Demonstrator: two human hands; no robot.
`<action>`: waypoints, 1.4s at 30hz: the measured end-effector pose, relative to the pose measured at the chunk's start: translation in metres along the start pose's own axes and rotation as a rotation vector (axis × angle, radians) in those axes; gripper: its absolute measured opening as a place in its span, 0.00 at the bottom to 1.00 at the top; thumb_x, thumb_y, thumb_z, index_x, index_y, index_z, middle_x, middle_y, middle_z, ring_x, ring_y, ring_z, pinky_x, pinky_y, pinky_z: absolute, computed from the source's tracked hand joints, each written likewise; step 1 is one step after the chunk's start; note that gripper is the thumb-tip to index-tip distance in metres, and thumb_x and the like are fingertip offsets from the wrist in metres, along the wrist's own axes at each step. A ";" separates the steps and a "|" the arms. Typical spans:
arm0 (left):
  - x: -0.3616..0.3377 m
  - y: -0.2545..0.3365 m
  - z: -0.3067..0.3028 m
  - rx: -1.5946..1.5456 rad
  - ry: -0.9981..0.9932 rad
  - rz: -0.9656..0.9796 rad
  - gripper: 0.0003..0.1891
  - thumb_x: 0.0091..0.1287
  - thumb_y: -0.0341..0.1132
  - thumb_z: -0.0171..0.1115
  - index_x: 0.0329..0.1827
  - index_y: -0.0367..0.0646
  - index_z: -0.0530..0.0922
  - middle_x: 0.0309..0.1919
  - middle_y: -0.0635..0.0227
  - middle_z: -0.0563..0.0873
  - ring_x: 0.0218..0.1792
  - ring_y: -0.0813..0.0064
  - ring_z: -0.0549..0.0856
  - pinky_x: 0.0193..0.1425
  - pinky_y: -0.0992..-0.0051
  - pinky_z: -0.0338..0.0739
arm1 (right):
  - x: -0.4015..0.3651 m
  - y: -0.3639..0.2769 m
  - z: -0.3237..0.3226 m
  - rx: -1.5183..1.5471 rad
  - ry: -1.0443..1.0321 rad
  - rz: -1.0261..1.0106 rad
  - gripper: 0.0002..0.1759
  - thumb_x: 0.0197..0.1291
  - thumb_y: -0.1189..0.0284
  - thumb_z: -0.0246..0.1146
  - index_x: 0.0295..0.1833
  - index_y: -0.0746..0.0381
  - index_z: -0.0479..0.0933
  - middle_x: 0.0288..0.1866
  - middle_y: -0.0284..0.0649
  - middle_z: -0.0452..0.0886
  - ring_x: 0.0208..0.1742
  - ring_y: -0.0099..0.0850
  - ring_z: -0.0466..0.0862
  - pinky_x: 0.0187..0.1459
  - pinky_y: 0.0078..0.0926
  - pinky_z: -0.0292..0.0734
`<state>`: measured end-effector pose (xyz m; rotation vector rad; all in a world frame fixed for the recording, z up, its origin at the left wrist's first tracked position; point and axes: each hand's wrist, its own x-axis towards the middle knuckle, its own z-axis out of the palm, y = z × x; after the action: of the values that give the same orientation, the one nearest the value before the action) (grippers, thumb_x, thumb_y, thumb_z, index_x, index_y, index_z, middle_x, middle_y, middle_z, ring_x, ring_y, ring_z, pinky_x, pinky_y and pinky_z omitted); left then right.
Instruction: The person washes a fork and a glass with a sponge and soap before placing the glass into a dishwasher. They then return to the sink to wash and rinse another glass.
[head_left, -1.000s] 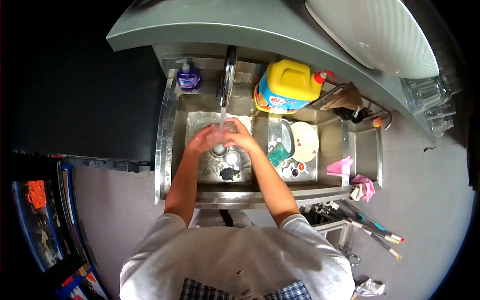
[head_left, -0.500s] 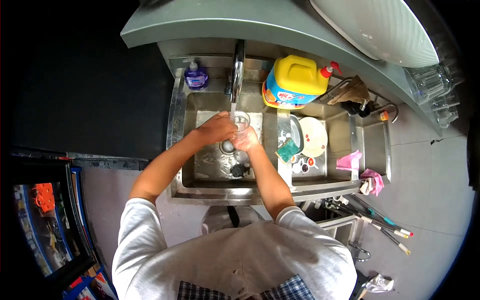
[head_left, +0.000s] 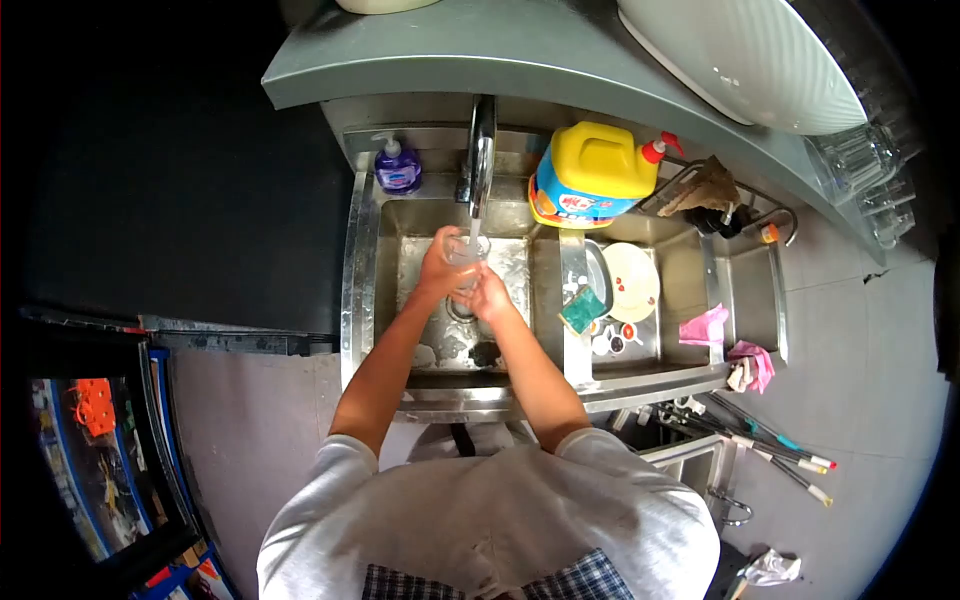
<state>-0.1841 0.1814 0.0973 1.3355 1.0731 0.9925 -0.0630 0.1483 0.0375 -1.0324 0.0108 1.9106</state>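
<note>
Under the running faucet [head_left: 482,150] a clear drinking glass [head_left: 464,250] is held over the left sink basin [head_left: 515,345]. My left hand [head_left: 440,268] wraps round the glass's left side. Against its near right side, my right hand [head_left: 487,294] presses with bent fingers; part of this contact is hidden. Water runs down to the glass between my hands. Below them the drain [head_left: 460,308] is partly covered, and a dark scouring pad [head_left: 486,354] lies near the basin's front wall.
A purple soap bottle [head_left: 397,168] and a large yellow detergent jug [head_left: 597,172] stand behind the basins. A green sponge [head_left: 581,310] rests on the divider. The right basin holds a cream plate [head_left: 632,280] and small dishes. Pink cloths [head_left: 705,326] hang at right. A grey shelf [head_left: 450,62] overhangs.
My left hand has shifted from the glass's rim to around its left side. My right hand has moved slightly down and now touches the near side. The whole view has shifted a little.
</note>
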 end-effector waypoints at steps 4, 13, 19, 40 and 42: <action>0.008 -0.037 0.003 0.074 0.055 0.056 0.37 0.43 0.37 0.78 0.55 0.42 0.66 0.46 0.65 0.78 0.46 0.77 0.78 0.53 0.74 0.74 | 0.015 -0.023 -0.018 -0.876 0.340 -0.843 0.14 0.62 0.66 0.52 0.34 0.64 0.78 0.30 0.46 0.81 0.35 0.41 0.81 0.39 0.33 0.73; -0.033 -0.059 -0.002 -0.533 0.245 -0.442 0.32 0.52 0.42 0.73 0.55 0.43 0.65 0.44 0.65 0.81 0.41 0.71 0.81 0.41 0.72 0.77 | 0.030 -0.039 0.066 -1.078 0.164 -0.771 0.19 0.68 0.62 0.50 0.47 0.68 0.74 0.40 0.54 0.81 0.41 0.50 0.83 0.42 0.40 0.78; -0.037 -0.089 0.005 -0.709 0.212 -0.536 0.24 0.59 0.42 0.67 0.57 0.47 0.70 0.47 0.68 0.80 0.47 0.70 0.80 0.45 0.65 0.77 | -0.008 -0.045 0.066 -0.229 -0.111 -0.202 0.15 0.68 0.64 0.48 0.37 0.65 0.71 0.23 0.40 0.71 0.24 0.36 0.75 0.27 0.31 0.72; -0.024 -0.020 0.020 -0.157 -0.129 0.027 0.46 0.44 0.31 0.78 0.66 0.43 0.57 0.52 0.64 0.74 0.55 0.71 0.74 0.58 0.71 0.71 | -0.033 -0.034 -0.014 -0.176 -0.250 -0.003 0.29 0.60 0.56 0.54 0.64 0.57 0.63 0.52 0.49 0.77 0.47 0.45 0.81 0.49 0.51 0.77; -0.029 -0.021 0.009 -0.122 -0.123 -0.010 0.48 0.48 0.31 0.76 0.69 0.44 0.53 0.57 0.63 0.71 0.59 0.69 0.71 0.59 0.70 0.70 | -0.020 -0.022 -0.014 -0.203 -0.181 -0.042 0.27 0.60 0.58 0.52 0.63 0.58 0.64 0.53 0.49 0.76 0.46 0.42 0.82 0.45 0.46 0.80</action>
<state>-0.1836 0.1506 0.0765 1.2739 0.9112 0.9412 -0.0338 0.1403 0.0501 -0.9799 -0.3116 1.9892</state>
